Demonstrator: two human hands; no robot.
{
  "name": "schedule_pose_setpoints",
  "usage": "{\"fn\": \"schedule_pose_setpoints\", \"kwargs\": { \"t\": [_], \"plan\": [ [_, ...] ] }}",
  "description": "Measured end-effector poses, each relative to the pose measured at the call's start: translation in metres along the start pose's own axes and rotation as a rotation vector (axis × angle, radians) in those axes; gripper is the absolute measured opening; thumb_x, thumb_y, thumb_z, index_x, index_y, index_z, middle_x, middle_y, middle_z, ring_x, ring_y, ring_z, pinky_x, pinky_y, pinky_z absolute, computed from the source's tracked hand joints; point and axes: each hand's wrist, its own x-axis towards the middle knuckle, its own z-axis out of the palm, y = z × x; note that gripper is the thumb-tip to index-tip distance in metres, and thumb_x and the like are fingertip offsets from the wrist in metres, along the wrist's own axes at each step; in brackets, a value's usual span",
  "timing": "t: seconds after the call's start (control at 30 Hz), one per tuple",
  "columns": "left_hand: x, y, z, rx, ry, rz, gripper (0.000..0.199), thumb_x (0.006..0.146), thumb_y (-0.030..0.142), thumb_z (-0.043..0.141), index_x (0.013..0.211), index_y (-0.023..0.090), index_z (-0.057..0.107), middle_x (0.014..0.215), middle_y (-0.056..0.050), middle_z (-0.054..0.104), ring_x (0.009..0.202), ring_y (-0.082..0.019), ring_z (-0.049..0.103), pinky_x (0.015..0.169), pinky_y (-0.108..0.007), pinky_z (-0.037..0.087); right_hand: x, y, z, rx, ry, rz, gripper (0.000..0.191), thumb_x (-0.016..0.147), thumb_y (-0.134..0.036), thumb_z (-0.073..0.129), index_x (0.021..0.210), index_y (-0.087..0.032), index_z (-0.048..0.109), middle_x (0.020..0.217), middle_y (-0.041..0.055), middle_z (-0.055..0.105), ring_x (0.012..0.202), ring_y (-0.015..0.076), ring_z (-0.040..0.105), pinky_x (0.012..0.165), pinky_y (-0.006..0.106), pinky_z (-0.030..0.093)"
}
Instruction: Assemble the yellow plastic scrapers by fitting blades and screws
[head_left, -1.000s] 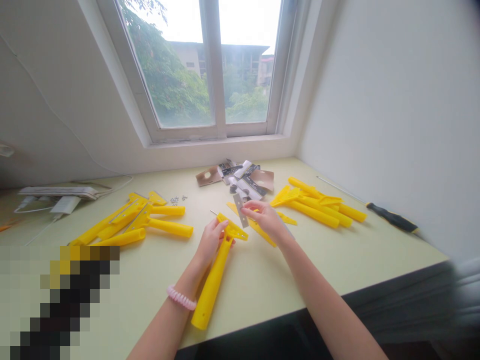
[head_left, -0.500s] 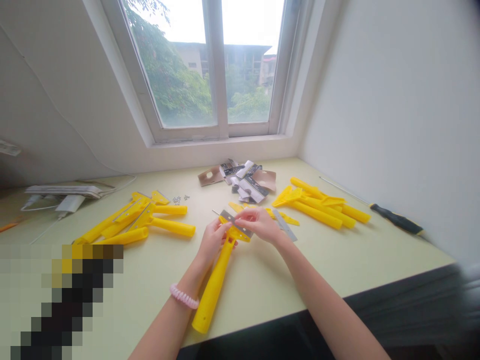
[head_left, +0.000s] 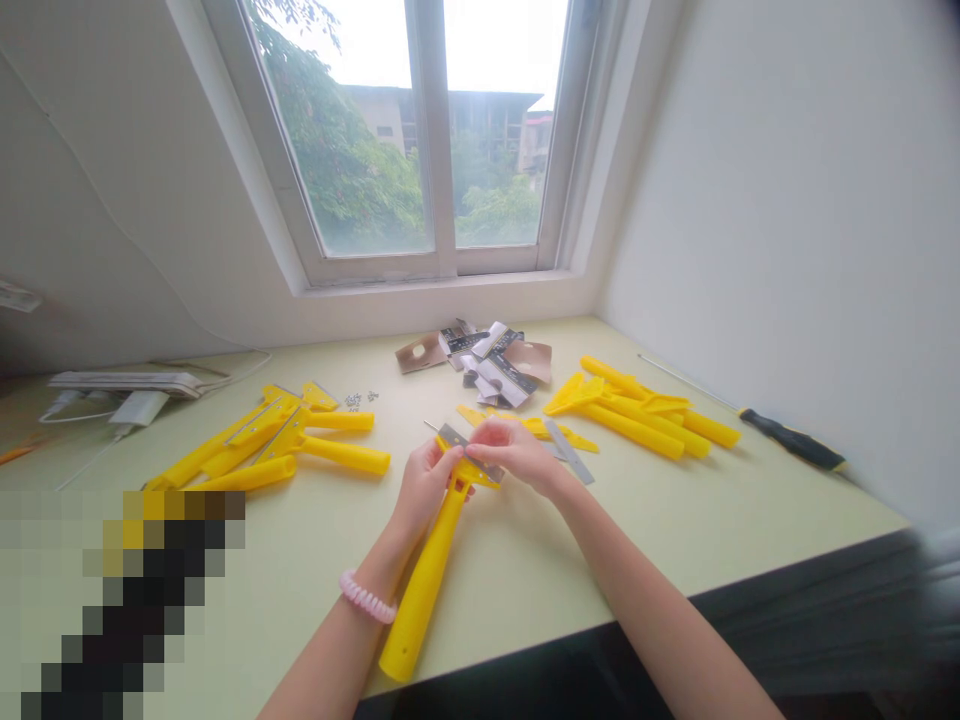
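My left hand (head_left: pixel 426 482) is closed around the head of a yellow scraper (head_left: pixel 426 590), whose long handle slants down toward the table's front edge. A thin metal rod end pokes out beyond my left fingers. Across the scraper's head lies a grey metal blade (head_left: pixel 452 436) with holes. My right hand (head_left: pixel 510 450) pinches at the middle of this blade, its fingertips close to my left thumb. Whether a small part is between the right fingertips is hidden. Beyond and right of my right hand are yellow plastic pieces (head_left: pixel 577 437) and loose blades (head_left: pixel 571 455).
Yellow scrapers (head_left: pixel 349 455) lie at the left, near small screws (head_left: pixel 354 402). Cardboard packaging (head_left: pixel 506 378) sits at the back. Yellow handles (head_left: pixel 637 425) and a black-handled screwdriver (head_left: pixel 793 440) lie at the right. A power strip (head_left: pixel 124 382) is far left.
The scraper's handle end has shifted slightly down and left. My right fingers have moved slightly left over the blade, closer to my left thumb.
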Motion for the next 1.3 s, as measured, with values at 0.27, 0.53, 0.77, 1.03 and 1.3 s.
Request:
{"fn": "schedule_pose_setpoints", "kwargs": {
  "t": [0.27, 0.53, 0.77, 1.03, 1.3],
  "plan": [
    [-0.001, 0.001, 0.001, 0.015, -0.019, 0.006, 0.022, 0.071, 0.035, 0.056, 0.075, 0.014, 0.051, 0.047, 0.003, 0.051, 0.037, -0.011, 0.049, 0.039, -0.024, 0.043, -0.002, 0.0, 0.0, 0.096, -0.024, 0.038, 0.02, 0.066, -0.035, 0.063, 0.069, -0.015, 0.058, 0.063, -0.0014, 0.054, 0.057, 0.0096, 0.048, 0.052, 0.022, 0.035],
    [0.002, 0.0, -0.001, 0.053, 0.047, 0.068, 0.02, 0.073, 0.034, 0.053, 0.075, 0.015, 0.048, 0.049, 0.004, 0.054, 0.037, -0.011, 0.051, 0.039, -0.023, 0.042, -0.005, -0.005, -0.001, 0.135, -0.074, 0.206, 0.025, 0.066, -0.039, 0.061, 0.065, -0.015, 0.056, 0.06, -0.0032, 0.048, 0.056, 0.0077, 0.043, 0.053, 0.021, 0.035],
    [0.004, 0.002, 0.0, -0.013, 0.097, 0.034, 0.021, 0.071, 0.034, 0.054, 0.076, 0.015, 0.047, 0.047, 0.005, 0.052, 0.037, -0.011, 0.051, 0.039, -0.022, 0.041, -0.002, 0.002, 0.0, 0.129, -0.108, 0.169, 0.021, 0.066, -0.034, 0.06, 0.059, -0.015, 0.053, 0.058, -0.0032, 0.046, 0.057, 0.008, 0.043, 0.053, 0.02, 0.035],
    [0.001, 0.006, 0.0, 0.009, 0.045, -0.046, 0.025, 0.068, 0.036, 0.056, 0.078, 0.015, 0.046, 0.049, 0.004, 0.053, 0.034, -0.012, 0.05, 0.034, -0.022, 0.038, -0.003, 0.001, 0.003, 0.05, -0.038, 0.138, 0.021, 0.066, -0.034, 0.059, 0.059, -0.015, 0.054, 0.057, -0.0032, 0.047, 0.054, 0.008, 0.042, 0.05, 0.021, 0.032],
    [0.006, 0.002, -0.007, 0.021, 0.19, 0.041, 0.023, 0.07, 0.034, 0.055, 0.077, 0.015, 0.047, 0.047, 0.003, 0.054, 0.036, -0.012, 0.051, 0.036, -0.022, 0.04, 0.0, 0.007, 0.006, 0.19, -0.03, 0.183, 0.025, 0.07, -0.039, 0.056, 0.068, -0.015, 0.062, 0.066, 0.0022, 0.058, 0.06, 0.0108, 0.051, 0.052, 0.021, 0.037]
  ]
}}
